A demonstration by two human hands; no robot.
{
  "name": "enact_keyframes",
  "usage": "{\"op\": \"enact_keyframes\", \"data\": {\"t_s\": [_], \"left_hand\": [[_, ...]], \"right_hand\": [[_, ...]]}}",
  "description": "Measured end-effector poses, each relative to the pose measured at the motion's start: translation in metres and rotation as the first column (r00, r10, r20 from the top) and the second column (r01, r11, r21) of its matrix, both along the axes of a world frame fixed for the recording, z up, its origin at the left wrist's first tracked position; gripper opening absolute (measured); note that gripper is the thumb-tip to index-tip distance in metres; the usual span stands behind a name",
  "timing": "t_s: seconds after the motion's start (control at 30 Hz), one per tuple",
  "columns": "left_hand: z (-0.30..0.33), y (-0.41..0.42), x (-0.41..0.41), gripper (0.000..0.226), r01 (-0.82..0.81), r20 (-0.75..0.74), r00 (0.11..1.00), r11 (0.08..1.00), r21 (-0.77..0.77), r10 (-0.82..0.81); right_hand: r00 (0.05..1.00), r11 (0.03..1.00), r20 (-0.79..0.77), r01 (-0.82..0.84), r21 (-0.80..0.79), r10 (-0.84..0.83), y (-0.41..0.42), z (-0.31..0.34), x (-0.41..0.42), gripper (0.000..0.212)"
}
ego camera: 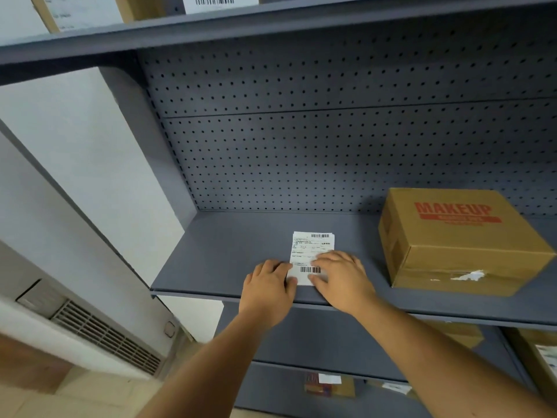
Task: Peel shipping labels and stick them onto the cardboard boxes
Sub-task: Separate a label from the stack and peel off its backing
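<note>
A small stack of white shipping labels (312, 247) with barcodes lies flat on the grey metal shelf (229, 254). My left hand (268, 289) rests on the stack's lower left corner, fingers curled at its edge. My right hand (340, 279) lies flat over its lower right part, fingers spread on the paper. Whether a label is lifted I cannot tell. A brown cardboard box (461, 239) printed "MAKEUP" in red stands on the same shelf to the right, apart from both hands, with torn white label remains on its front face.
A perforated grey back panel (331, 140) closes the shelf behind. The shelf above (271, 22) carries boxes with barcode labels. Lower shelves hold more labelled cardboard boxes (330, 386). A white wall and a vent grille (105, 336) are at the left.
</note>
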State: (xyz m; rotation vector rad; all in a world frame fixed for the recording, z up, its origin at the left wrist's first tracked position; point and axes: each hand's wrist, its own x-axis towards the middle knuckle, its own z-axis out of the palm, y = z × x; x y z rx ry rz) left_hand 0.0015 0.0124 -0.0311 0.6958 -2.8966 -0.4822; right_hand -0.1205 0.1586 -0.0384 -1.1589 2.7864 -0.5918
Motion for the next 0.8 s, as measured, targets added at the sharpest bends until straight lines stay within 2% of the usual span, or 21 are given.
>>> {"op": "enact_keyframes", "data": {"t_s": [0.3, 0.53, 0.63, 0.7, 0.8], "left_hand": [[-0.001, 0.004, 0.000, 0.050, -0.018, 0.001, 1.000, 0.998, 0.052, 0.018], [0.004, 0.007, -0.003, 0.026, -0.088, -0.133, 0.983, 0.961, 0.261, 0.126], [0.020, 0.013, -0.008, 0.015, -0.069, -0.189, 0.963, 0.855, 0.514, 0.191], [0.033, 0.019, -0.008, 0.015, -0.058, -0.208, 0.941, 0.731, 0.680, 0.268], [0.045, 0.028, -0.009, 0.015, -0.033, -0.202, 0.904, 0.533, 0.846, 0.376]], "right_hand": [[0.999, 0.995, -0.017, 0.034, -0.093, -0.036, 0.005, -0.005, 0.003, 0.032], [0.995, 0.975, -0.012, 0.092, -0.203, -0.096, 0.012, 0.006, -0.001, 0.028], [0.994, 0.963, -0.003, 0.102, -0.248, -0.106, 0.014, 0.016, 0.001, 0.030], [0.994, 0.956, -0.008, 0.098, -0.277, -0.105, 0.014, 0.022, 0.004, 0.030], [0.994, 0.945, -0.003, 0.107, -0.309, -0.113, 0.016, 0.029, 0.007, 0.031]]}}
